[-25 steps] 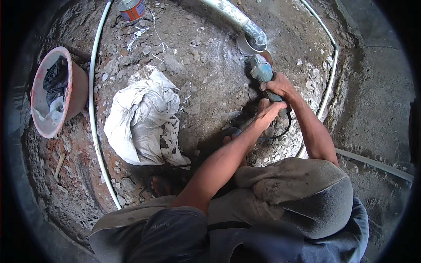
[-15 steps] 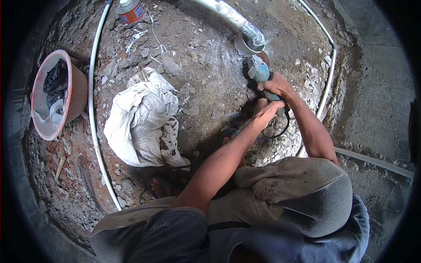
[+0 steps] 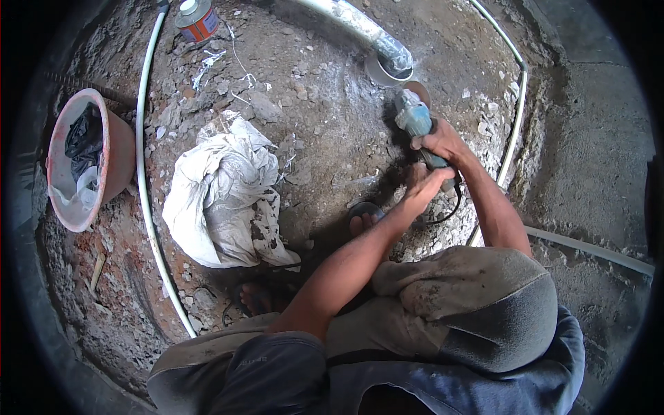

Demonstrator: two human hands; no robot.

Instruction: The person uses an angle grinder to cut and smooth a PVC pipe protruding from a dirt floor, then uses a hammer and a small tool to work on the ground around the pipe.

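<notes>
An angle grinder (image 3: 415, 119), teal-bodied with a dusty grey head, is gripped in both my hands. My right hand (image 3: 445, 140) wraps round the middle of its body. My left hand (image 3: 423, 185) is closed round its rear end, where a black cord hangs down. At its far end the brown disc (image 3: 419, 91) stands just short of the open mouth of a white plastic pipe (image 3: 389, 72), apart from it. Grey-white dust coats the bend of that pipe.
A white cloth sack (image 3: 225, 197) lies crumpled on the rubble left of my arms. Beyond a thin white pipe (image 3: 144, 152) stands a pinkish bucket (image 3: 119, 149) holding black and clear plastic. A tin can (image 3: 198, 22) is at the far left; another thin pipe (image 3: 515, 131) runs along the right.
The grinder has drawn back slightly toward me and to the right, so its disc is now apart from the pipe's mouth. Both hands keep their grip.
</notes>
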